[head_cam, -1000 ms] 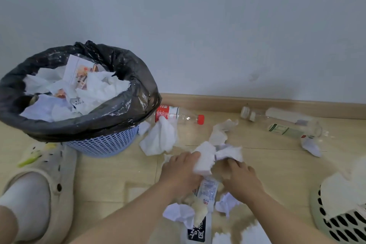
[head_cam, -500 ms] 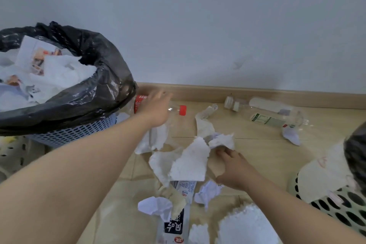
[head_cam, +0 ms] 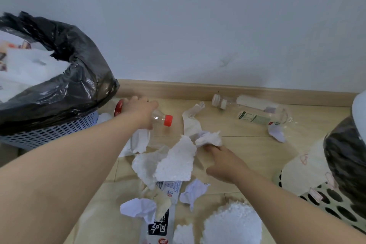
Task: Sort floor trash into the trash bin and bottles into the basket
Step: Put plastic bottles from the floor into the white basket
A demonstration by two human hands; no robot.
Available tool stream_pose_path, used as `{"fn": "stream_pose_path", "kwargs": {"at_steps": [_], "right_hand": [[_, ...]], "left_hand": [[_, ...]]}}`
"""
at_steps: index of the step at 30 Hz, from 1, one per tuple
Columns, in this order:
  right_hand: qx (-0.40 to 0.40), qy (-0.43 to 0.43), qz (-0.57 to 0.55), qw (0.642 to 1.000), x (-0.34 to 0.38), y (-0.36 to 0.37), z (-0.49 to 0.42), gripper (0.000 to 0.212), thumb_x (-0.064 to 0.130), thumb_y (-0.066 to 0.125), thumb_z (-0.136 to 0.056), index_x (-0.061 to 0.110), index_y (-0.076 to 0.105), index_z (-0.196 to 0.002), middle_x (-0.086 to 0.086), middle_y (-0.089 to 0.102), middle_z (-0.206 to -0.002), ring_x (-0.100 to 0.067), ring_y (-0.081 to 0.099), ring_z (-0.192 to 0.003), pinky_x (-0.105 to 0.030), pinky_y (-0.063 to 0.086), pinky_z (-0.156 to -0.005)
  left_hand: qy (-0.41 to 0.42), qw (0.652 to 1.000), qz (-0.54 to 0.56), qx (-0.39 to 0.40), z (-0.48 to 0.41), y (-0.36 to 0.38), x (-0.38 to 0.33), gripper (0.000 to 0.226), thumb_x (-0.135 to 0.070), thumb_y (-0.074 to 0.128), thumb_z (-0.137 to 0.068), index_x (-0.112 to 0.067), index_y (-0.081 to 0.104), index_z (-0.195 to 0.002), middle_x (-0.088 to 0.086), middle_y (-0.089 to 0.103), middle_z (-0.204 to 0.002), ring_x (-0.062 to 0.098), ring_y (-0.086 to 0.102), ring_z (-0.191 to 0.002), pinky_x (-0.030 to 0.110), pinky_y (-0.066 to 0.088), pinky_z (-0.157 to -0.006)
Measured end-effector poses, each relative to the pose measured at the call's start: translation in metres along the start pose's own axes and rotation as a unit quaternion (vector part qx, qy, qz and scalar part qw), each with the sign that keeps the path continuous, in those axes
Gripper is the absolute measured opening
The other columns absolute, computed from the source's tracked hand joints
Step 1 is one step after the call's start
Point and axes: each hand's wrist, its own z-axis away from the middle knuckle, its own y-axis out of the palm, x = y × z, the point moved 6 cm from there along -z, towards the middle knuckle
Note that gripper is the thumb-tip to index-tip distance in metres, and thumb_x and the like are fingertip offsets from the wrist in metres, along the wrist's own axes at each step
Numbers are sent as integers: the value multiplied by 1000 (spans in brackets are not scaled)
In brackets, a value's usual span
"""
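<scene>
On the pale wood-look floor (head_cam: 249,150), where it meets a light wooden baseboard (head_cam: 257,93) under a plain grey-white wall (head_cam: 198,25), paper litter lies scattered between two containers. At the left stands the trash bin (head_cam: 51,130), a blue lattice tub lined with a black bag and heaped with white paper. At the right edge sits the basket (head_cam: 340,210), pale green with round holes; it holds something dark, too blurred to name.

The left hand (head_cam: 139,112) reaches past the bin, its fingers curled over the red-capped bottle (head_cam: 160,119), which lies on its side on the floor just beside the bin's base. The right hand (head_cam: 223,162) is low over the middle of the floor, its fingertips pinching a crumpled tissue (head_cam: 209,138). A torn white sheet (head_cam: 176,162) lies touching that tissue, partly over a printed wrapper (head_cam: 162,224). Two clear bottles (head_cam: 257,115) lie side by side along the baseboard, well apart from both hands. Nearer the camera are a crumpled paper ball (head_cam: 138,208) and a white, bumpy wad (head_cam: 233,224).
</scene>
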Motion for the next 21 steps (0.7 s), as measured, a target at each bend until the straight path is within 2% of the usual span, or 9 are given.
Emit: {"fn": "stream_pose_path", "kwargs": {"at_steps": [3,5,6,8,10,13,16,19,21], "right_hand": [[-63,31,-49,996,-3,-22,-10,44,19,46,-85,25,51,-129,-3,56,-128,-24,55,-110,-30,45,-86],[-157,78,-117,977,-5,-51,-15,25,16,43,-88,16,58,-107,-6,61,-110,-26,56,-99,-31,44,-79],[-211,99,-127,964,-4,-67,-18,23,13,42,-88,13,58,-104,-9,60,-109,-29,55,-100,-33,44,-80],[-303,108,-41,946,3,-100,-25,27,12,43,-89,11,57,-112,-12,55,-118,-32,50,-110,-36,41,-87],[-355,109,39,928,8,-126,-36,32,18,44,-91,12,51,-122,-13,47,-129,-32,41,-120,-37,35,-94],[-298,148,81,939,-6,-136,-64,47,28,49,-92,12,38,-135,-13,35,-142,-32,31,-130,-40,29,-102],[-217,181,77,956,-20,-125,-77,62,22,57,-86,17,29,-141,-11,24,-149,-33,25,-135,-43,29,-103],[-243,178,121,946,-22,-125,-77,51,12,55,-85,21,39,-133,-10,28,-141,-34,28,-129,-44,32,-98],[-237,177,133,946,-23,-129,-75,45,13,53,-86,22,44,-130,-11,29,-138,-34,28,-128,-45,32,-98]], "left_hand": [[46,996,57,45,1,11,-14,61,-35,65,-82,-31,37,-137,3,47,-126,27,50,-112,37,42,-89],[52,996,65,45,1,15,-19,61,-37,60,-85,-34,32,-140,1,44,-133,28,48,-118,40,39,-93],[51,996,56,37,1,17,-20,61,-37,58,-87,-35,30,-141,0,42,-137,29,45,-122,42,36,-96],[49,998,37,29,0,20,-20,62,-38,55,-88,-35,26,-143,-1,38,-141,31,39,-126,45,31,-100],[48,998,30,25,0,21,-21,61,-37,53,-89,-34,25,-143,0,37,-141,32,37,-126,46,30,-100],[49,998,20,18,-1,21,-22,54,-34,49,-91,-32,27,-141,2,39,-137,33,38,-123,46,31,-99],[49,998,24,2,-1,19,-23,47,-29,43,-94,-31,31,-139,3,41,-134,33,39,-121,46,30,-99],[47,999,24,0,-1,20,-22,46,-28,41,-94,-30,32,-139,3,41,-133,33,40,-120,45,30,-99],[44,999,20,0,0,22,-22,48,-30,45,-92,-30,31,-138,3,40,-132,33,40,-119,44,30,-97]]}}
